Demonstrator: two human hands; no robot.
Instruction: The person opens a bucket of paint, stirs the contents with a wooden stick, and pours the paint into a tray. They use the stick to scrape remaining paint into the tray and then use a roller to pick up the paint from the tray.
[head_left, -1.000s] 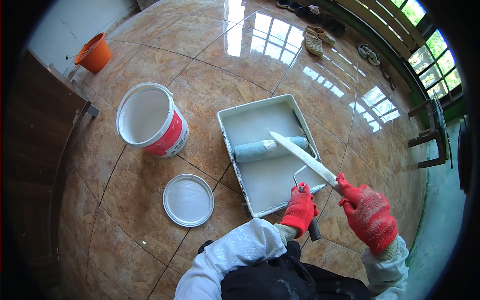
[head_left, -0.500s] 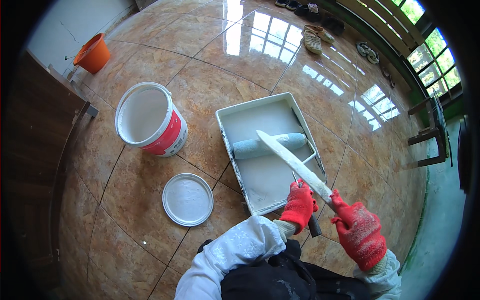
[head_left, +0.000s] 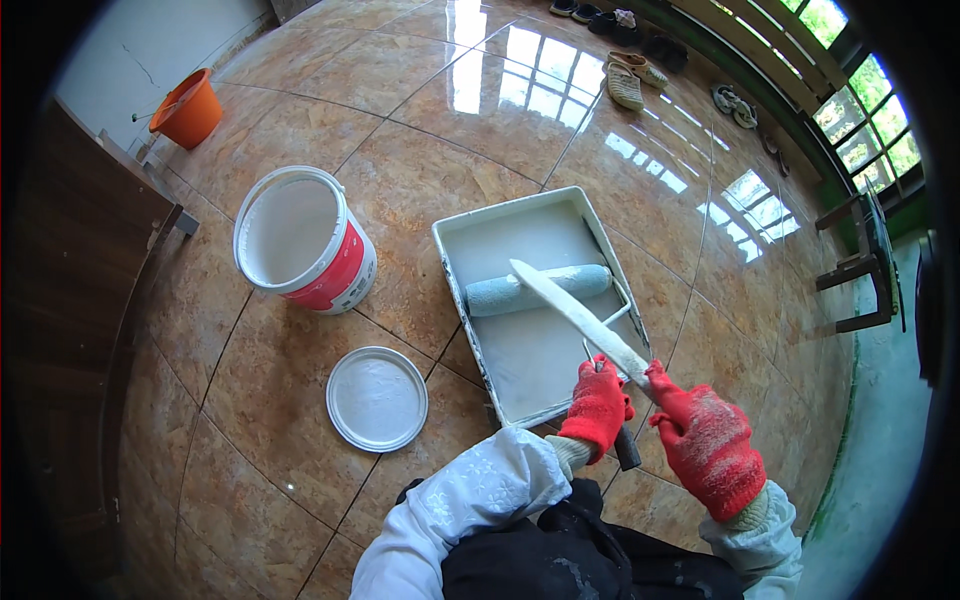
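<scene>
Both clamped: left fingers [head_left: 600, 388] around the roller handle [head_left: 628, 450], right fingers [head_left: 668, 392] around the blade [head_left: 580, 318], now shifted leftward.

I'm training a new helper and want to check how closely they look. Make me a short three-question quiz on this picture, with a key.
1. Open question: what is the right hand holding?
2. True or false: the round lid is fitted on the bucket.
3. Fill the gap: the left hand grips the ____ of the paint roller, whose blue sleeve lies in the tray.

Key:
1. A long, pale, flat tool.
2. False. The round lid lies on the tiled floor, apart from the bucket, which stands open.
3. Handle.
</scene>
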